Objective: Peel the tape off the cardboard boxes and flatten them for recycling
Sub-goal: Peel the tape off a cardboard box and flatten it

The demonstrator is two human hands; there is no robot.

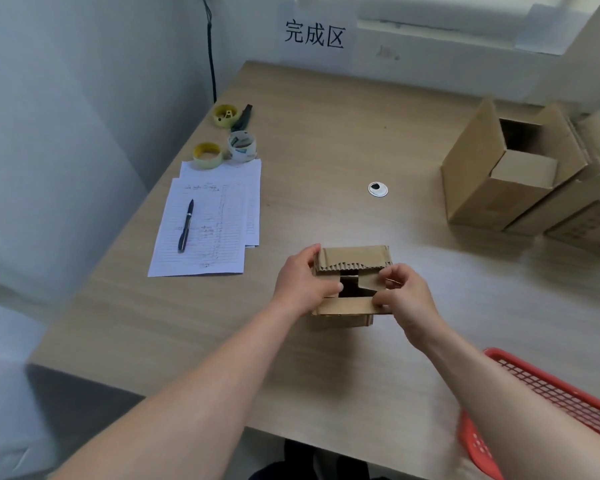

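A small brown cardboard box stands on the wooden table in front of me, its top flaps partly open with a dark gap in the middle. My left hand grips the box's left side, thumb on the far corner. My right hand pinches the right flap near its torn edge. I cannot make out any tape on the box.
Several larger cardboard boxes stand open at the right. Tape rolls, a pen and lined papers lie at the left. A red plastic basket sits at the near right edge. A round cable grommet is mid-table.
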